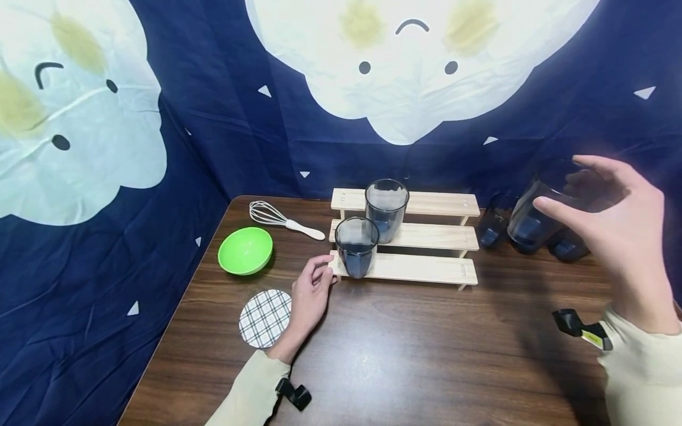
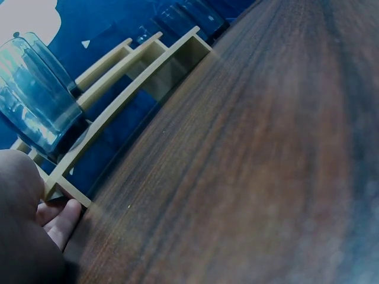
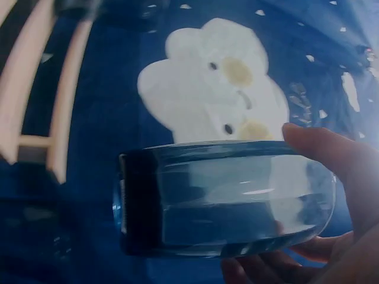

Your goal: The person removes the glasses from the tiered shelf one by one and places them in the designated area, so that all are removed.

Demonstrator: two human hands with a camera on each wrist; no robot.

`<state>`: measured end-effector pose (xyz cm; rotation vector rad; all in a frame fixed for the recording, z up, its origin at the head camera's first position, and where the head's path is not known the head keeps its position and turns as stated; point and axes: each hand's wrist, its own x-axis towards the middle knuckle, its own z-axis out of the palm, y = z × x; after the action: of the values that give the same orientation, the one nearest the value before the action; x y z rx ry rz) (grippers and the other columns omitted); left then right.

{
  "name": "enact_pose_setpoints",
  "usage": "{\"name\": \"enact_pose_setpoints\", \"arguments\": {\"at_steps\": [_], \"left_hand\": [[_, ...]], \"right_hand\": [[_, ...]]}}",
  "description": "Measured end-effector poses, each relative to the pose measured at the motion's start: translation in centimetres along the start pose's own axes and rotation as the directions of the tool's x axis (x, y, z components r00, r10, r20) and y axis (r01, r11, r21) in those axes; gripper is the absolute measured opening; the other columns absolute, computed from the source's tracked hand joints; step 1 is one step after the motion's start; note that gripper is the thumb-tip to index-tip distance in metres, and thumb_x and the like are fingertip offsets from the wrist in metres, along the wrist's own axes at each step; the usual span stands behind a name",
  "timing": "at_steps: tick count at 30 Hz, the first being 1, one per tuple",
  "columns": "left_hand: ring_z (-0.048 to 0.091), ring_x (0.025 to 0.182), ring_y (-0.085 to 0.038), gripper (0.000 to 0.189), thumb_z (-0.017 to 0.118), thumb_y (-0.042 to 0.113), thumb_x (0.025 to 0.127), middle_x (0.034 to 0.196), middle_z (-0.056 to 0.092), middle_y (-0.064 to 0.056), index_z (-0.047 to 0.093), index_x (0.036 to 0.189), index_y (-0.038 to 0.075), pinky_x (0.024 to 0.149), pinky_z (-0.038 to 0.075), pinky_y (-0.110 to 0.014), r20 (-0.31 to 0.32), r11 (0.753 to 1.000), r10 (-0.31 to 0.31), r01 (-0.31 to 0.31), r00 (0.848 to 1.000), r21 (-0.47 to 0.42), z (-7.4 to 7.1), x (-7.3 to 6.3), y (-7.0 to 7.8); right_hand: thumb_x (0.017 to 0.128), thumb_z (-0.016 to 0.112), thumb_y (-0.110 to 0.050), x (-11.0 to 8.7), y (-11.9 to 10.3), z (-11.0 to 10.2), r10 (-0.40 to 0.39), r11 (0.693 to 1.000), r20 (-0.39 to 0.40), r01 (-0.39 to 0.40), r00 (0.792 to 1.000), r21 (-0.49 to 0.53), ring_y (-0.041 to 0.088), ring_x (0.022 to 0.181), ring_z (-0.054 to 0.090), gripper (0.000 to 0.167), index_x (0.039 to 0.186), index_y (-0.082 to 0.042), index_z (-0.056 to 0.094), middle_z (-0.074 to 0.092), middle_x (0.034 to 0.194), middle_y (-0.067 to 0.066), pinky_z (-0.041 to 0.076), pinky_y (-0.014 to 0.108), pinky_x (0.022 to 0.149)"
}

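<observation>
My right hand [image 1: 631, 228] grips a dark tinted drinking glass [image 1: 534, 216], raised and tilted at the right; in the right wrist view this glass [image 3: 231, 201] looks see-through, with nothing inside. My left hand [image 1: 310, 296] holds the left end of a three-tier wooden shelf [image 1: 421, 269], its fingers [image 2: 64, 223] curled at the lowest tier's end. One similar glass [image 1: 357, 248] stands on the lowest tier, beside that hand. Another glass [image 1: 386, 210] stands upright on the middle tier, just behind it.
Two more dark glasses, one at the shelf's right [image 1: 495, 222] and one partly behind the held glass [image 1: 567, 244], stand on the brown table [image 1: 405, 355]. A white whisk [image 1: 290, 223], a green bowl [image 1: 245, 251] and a checked round mat [image 1: 264, 318] lie left. A blue curtain hangs behind.
</observation>
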<state>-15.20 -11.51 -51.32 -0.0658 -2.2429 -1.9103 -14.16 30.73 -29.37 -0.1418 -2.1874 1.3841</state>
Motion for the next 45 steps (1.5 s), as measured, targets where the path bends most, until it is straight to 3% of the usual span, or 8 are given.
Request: {"name": "enact_pose_setpoints", "arguments": {"at_steps": [9,17,25,32,45], "left_hand": [[0.082,0.102,-0.042,0.025,0.063,0.000,0.111,0.114,0.081,-0.026,0.069,0.135,-0.001,0.095,0.069,-0.036,0.001,1.000,-0.006,0.006,1.000,-0.018,0.1,0.0,0.0],[0.082,0.102,-0.042,0.024,0.063,0.000,0.111,0.113,0.081,-0.026,0.069,0.135,-0.001,0.096,0.068,-0.036,0.002,1.000,-0.002,0.002,1.000,-0.028,0.1,0.1,-0.1],[0.082,0.102,-0.041,0.024,0.063,0.000,0.111,0.113,0.081,-0.026,0.069,0.135,-0.001,0.096,0.068,-0.035,-0.004,0.999,-0.020,0.020,1.000,-0.031,0.1,0.0,0.1],[0.081,0.102,-0.042,0.024,0.063,-0.001,0.111,0.115,0.080,-0.027,0.069,0.135,-0.002,0.096,0.068,-0.035,-0.005,0.999,-0.016,0.016,1.000,-0.039,0.1,0.0,0.1],[0.081,0.102,-0.042,0.024,0.062,-0.001,0.111,0.112,0.081,-0.027,0.069,0.135,-0.002,0.096,0.068,-0.036,-0.001,0.999,-0.016,0.016,1.000,-0.039,0.1,0.0,0.2]], "right_hand": [[0.074,0.097,0.009,-0.5,3.3,-0.5,-0.007,0.998,-0.017,0.006,1.000,-0.070,-0.007,0.081,0.068,0.076,0.140,-0.024,0.075,0.074,0.102,-0.022,0.053,0.001,0.073],[0.071,0.102,-0.001,-1.7,4.5,-0.7,-0.020,0.986,0.005,0.021,1.000,-0.163,-0.010,0.076,0.064,0.078,0.140,-0.024,0.075,0.071,0.098,-0.029,0.049,0.001,0.068],[0.072,0.103,0.000,-2.7,5.1,-0.5,-0.001,0.989,0.043,0.008,0.999,-0.148,-0.013,0.086,0.068,0.078,0.141,-0.022,0.073,0.072,0.104,-0.030,0.050,0.000,0.075],[0.070,0.106,-0.011,-3.3,5.7,-0.3,-0.005,0.968,0.029,0.012,1.000,-0.252,-0.015,0.100,0.060,0.080,0.144,-0.017,0.074,0.063,0.108,-0.039,0.041,0.001,0.087],[0.074,0.106,-0.033,-4.3,8.0,-0.3,0.087,0.930,0.066,-0.058,0.994,-0.364,-0.019,0.108,0.047,0.085,0.150,-0.019,0.069,0.057,0.118,-0.037,0.034,0.008,0.089]]}}
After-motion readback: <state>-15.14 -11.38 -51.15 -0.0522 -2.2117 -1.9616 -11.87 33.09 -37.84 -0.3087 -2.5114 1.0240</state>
